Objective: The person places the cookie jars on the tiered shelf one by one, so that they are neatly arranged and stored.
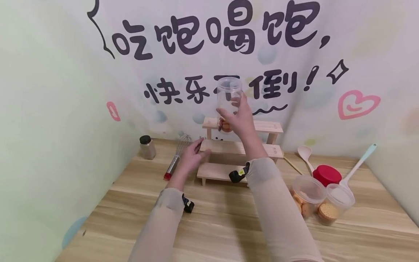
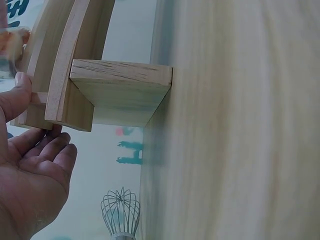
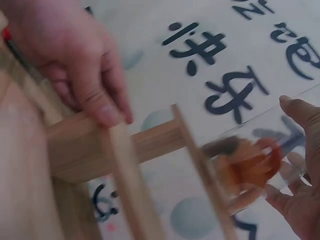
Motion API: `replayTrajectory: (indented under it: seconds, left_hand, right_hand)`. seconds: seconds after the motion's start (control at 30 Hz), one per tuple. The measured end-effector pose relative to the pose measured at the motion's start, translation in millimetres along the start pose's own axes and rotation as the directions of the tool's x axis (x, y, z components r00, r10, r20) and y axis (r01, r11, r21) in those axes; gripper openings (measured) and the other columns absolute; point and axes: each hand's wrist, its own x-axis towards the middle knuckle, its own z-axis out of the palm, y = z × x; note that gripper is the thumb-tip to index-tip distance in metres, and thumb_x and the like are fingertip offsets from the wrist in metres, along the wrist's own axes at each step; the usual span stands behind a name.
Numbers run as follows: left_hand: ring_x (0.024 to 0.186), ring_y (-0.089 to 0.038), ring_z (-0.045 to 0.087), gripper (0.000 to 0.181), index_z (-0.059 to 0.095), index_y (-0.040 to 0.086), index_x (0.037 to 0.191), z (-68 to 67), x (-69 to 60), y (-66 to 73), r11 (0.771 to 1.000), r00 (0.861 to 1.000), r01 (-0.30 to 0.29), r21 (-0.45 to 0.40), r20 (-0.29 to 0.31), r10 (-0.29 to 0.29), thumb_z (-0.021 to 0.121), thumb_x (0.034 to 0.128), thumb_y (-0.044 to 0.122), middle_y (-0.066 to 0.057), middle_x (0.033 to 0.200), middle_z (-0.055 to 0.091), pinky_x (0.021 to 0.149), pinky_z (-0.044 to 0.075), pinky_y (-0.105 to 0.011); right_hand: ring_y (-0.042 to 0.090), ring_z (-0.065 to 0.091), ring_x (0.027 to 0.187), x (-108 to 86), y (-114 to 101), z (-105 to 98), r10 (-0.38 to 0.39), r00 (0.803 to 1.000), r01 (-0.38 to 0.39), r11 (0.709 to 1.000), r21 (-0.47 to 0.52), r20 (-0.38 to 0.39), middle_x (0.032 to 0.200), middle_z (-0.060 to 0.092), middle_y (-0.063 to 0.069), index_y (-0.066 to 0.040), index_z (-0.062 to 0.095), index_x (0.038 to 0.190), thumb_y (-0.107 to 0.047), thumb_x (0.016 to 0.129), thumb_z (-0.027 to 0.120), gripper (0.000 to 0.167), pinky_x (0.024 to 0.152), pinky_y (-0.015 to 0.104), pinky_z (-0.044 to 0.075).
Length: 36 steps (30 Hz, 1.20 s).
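Observation:
My right hand point(image 1: 240, 118) grips a clear plastic jar point(image 1: 227, 87) at the top tier of a stepped wooden rack point(image 1: 240, 147). A few orange-brown biscuits point(image 3: 247, 167) lie at the jar's bottom. The jar's base is close to the top plank; whether it touches is hard to tell. My left hand point(image 1: 192, 156) holds the left end of the rack's middle plank. In the left wrist view its thumb is on the plank's upper side and the fingers point(image 2: 47, 150) are underneath.
Left of the rack lie a whisk point(image 1: 173, 163) and a black-lidded shaker bottle point(image 1: 148, 147). To the right are two clear tubs, one of biscuits point(image 1: 307, 189) and one of crackers point(image 1: 327, 211), a red lid point(image 1: 327, 175), a pale spoon point(image 1: 305, 154) and a blue-handled utensil point(image 1: 360, 162). A printed cloth hangs behind.

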Motion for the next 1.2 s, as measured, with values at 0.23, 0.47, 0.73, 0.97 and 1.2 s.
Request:
replayTrajectory:
  seconds: [0.23,0.47,0.73,0.97,1.2]
  left_hand:
    - [0.143,-0.025,0.041,0.077,0.040,0.021,0.155,-0.4,2.9,1.7,1.000,1.000,-0.005,0.004,0.003,0.005,0.073,0.0904,0.045,-0.008,0.159,0.039,0.116,0.038,-0.038]
    - [0.143,-0.025,0.041,0.078,0.039,0.022,0.155,2.1,4.5,2.9,1.000,1.000,-0.009,-0.008,0.009,0.009,0.074,0.0897,0.046,-0.007,0.159,0.038,0.115,0.038,-0.037]
    - [0.143,-0.026,0.040,0.076,0.040,0.022,0.155,-1.0,0.9,2.8,1.000,1.000,0.018,-0.022,0.009,-0.017,0.074,0.0908,0.043,-0.008,0.159,0.038,0.116,0.037,-0.039]
    - [0.143,-0.025,0.040,0.077,0.040,0.021,0.155,-1.0,3.4,-1.0,0.999,1.000,0.005,-0.045,0.012,-0.005,0.075,0.0902,0.043,-0.009,0.158,0.039,0.116,0.037,-0.037]
    - [0.143,-0.025,0.040,0.075,0.040,0.021,0.155,-1.7,1.4,0.4,1.000,1.000,0.006,-0.016,0.008,-0.006,0.074,0.0912,0.043,-0.007,0.159,0.039,0.116,0.037,-0.038]
  right_hand:
    - [0.027,0.054,0.124,-9.3,33,12,0.116,0.990,-0.107,0.988,-0.113,0.078,0.142,0.051,0.014,-0.005,0.032,0.149,-0.047,0.088,0.076,0.087,0.107,0.041,0.048]
    - [0.028,0.055,0.121,-10.0,37,9,0.193,0.975,-0.170,0.966,-0.197,0.108,0.140,0.052,0.020,-0.004,0.032,0.152,-0.053,0.088,0.074,0.091,0.108,0.042,0.046]
    - [0.031,0.055,0.122,-9.7,36,16,0.211,0.967,-0.164,0.945,-0.283,0.143,0.138,0.052,0.023,-0.001,0.027,0.153,-0.055,0.090,0.070,0.093,0.109,0.045,0.045]
    - [0.032,0.052,0.125,-10.2,39,18,0.199,0.972,-0.155,0.944,-0.291,0.128,0.140,0.051,0.022,0.000,0.028,0.152,-0.055,0.090,0.070,0.093,0.110,0.045,0.043]
    - [0.032,0.053,0.125,-10.6,44,20,0.173,0.979,-0.131,0.941,-0.311,0.110,0.138,0.052,0.021,0.000,0.028,0.152,-0.056,0.090,0.070,0.094,0.109,0.045,0.044]
